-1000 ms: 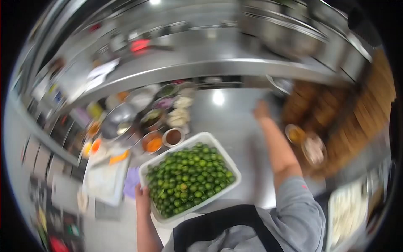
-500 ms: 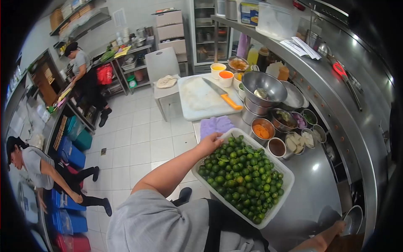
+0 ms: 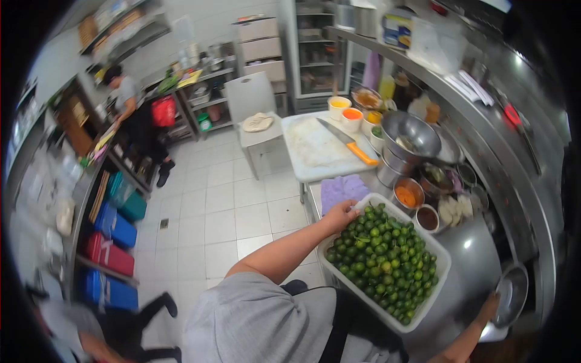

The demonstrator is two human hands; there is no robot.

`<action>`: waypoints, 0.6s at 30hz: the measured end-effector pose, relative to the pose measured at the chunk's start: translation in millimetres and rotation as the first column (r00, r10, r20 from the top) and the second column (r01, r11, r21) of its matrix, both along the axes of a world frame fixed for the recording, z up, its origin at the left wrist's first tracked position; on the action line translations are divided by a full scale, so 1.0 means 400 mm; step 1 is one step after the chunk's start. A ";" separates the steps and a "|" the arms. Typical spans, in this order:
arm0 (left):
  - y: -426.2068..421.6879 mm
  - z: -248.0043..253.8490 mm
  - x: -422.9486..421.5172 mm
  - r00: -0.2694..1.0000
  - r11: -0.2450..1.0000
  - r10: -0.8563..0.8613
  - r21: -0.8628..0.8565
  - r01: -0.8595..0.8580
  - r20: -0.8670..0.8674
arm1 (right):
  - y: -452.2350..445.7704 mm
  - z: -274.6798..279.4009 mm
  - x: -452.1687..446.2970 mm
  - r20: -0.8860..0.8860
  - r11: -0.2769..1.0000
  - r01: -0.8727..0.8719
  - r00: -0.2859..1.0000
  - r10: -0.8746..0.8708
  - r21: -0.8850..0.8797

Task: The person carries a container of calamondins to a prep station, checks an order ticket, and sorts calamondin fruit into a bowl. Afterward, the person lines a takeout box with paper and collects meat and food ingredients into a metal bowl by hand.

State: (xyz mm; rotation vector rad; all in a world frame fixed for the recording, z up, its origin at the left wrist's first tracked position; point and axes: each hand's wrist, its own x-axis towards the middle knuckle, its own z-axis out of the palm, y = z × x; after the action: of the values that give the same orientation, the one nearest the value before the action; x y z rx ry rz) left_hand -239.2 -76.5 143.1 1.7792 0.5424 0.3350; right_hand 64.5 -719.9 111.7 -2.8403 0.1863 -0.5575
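My left hand [image 3: 342, 216] grips the back left corner of a white plastic tub [image 3: 444, 261], its fingers closed over the rim. Small green limes [image 3: 387, 260] heap the tub, with a few leaves among them. At the lower right, my right hand [image 3: 489, 307] is closed on the near rim of a shallow metal bowl [image 3: 513, 295], which is tilted. Beside my left hand lies a folded purple cloth [image 3: 342, 190]. Past the tub's far side stand a metal bowl of orange food [image 3: 408, 193] and a cup of brown sauce [image 3: 427, 218].
An orange-handled knife [image 3: 348, 141] lies on the white cutting board [image 3: 302, 142]. Stacked metal bowls [image 3: 411, 134] stand to its right, below a steel shelf [image 3: 417, 59]. One co-worker [image 3: 130, 103] stands at the far left counter; another person [image 3: 91, 327] is at the lower left.
The view has swung, shifting the room rightward and down. My right hand has raised the metal bowl, and more of it shows. The nearer co-worker appears lower. My left hand keeps its grip.
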 end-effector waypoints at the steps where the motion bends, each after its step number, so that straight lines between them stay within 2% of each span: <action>1: 0.002 -0.035 0.015 0.999 1.000 -0.021 0.008 0.021 0.024 | -0.021 -0.077 0.015 0.170 0.971 -0.075 0.979 0.116 -0.228; 2: 0.018 -0.091 0.035 0.998 0.996 -0.015 0.090 0.011 0.053 | -0.052 -0.143 0.038 0.188 0.968 -0.086 0.973 0.132 -0.234; 3: 0.027 -0.121 0.047 0.994 0.999 -0.038 0.037 0.035 0.104 | 0.062 -0.055 -0.067 -0.044 0.987 -0.024 0.999 0.017 -0.161; 4: 0.022 -0.081 0.034 0.996 0.995 -0.084 0.058 0.082 0.038 | 0.078 -0.083 -0.083 -0.045 0.959 -0.056 0.998 0.045 -0.279; 5: 0.034 -0.118 0.043 0.996 0.989 -0.069 0.138 0.060 0.061 | 0.133 -0.069 -0.155 -0.062 0.955 -0.021 0.998 0.002 -0.296; 6: 0.040 -0.104 0.038 0.985 0.987 -0.153 0.056 0.149 0.085 | 0.241 0.017 -0.279 0.011 0.996 -0.080 0.997 0.081 -0.044; 7: 0.028 -0.063 0.026 0.980 0.985 -0.172 0.038 0.169 0.100 | 0.348 0.119 -0.390 0.003 0.995 -0.099 0.995 0.099 0.018; 8: 0.021 -0.027 0.014 0.977 0.980 -0.197 -0.003 0.198 0.079 | 0.429 0.178 -0.465 -0.036 0.997 -0.034 0.999 0.037 0.074; 9: 0.026 -0.037 0.017 0.977 0.975 -0.203 -0.078 0.208 0.069 | 0.455 0.174 -0.501 -0.033 0.997 -0.025 0.999 0.028 0.074; 10: 0.022 -0.010 0.011 0.976 0.977 -0.212 0.004 0.212 0.051 | 0.491 0.189 -0.550 -0.033 0.990 -0.051 0.998 0.055 0.128; 11: 0.034 -0.027 0.022 0.974 0.979 -0.201 0.054 0.196 0.103 | 0.525 0.213 -0.595 -0.084 0.990 -0.057 0.994 0.068 0.130; 12: 0.042 -0.024 0.030 0.965 0.907 -0.194 0.407 0.108 0.176 | 0.548 0.215 -0.629 -0.065 0.985 -0.064 0.995 0.075 0.160; 13: 0.039 -0.011 0.039 0.943 0.722 -0.208 0.692 -0.032 0.260 | 0.563 0.210 -0.654 -0.059 0.986 -0.069 0.995 0.079 0.151; 15: -0.007 0.070 0.063 0.887 0.702 -0.327 0.712 -0.003 0.326 | 0.601 0.241 -0.701 -0.137 0.971 -0.036 0.988 0.070 0.236; 16: -0.030 0.117 0.072 0.829 0.677 -0.406 0.736 -0.010 0.385 | 0.612 0.246 -0.715 -0.139 0.973 -0.017 0.989 0.050 0.229; 17: -0.061 0.163 0.079 0.824 0.681 -0.415 0.732 0.001 0.386 | 0.624 0.249 -0.725 -0.073 0.990 -0.037 0.996 0.047 0.135; 18: -0.103 0.209 0.087 0.769 0.729 -0.539 0.648 0.222 0.343 | 0.642 0.251 -0.729 -0.006 0.998 -0.055 0.998 0.055 0.042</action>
State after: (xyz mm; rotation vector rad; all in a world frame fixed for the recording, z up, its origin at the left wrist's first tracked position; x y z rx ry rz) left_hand -204.2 -117.8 226.9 2.2095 -0.3911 0.6994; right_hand -227.3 -463.1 212.3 -2.7983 0.1193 -0.5263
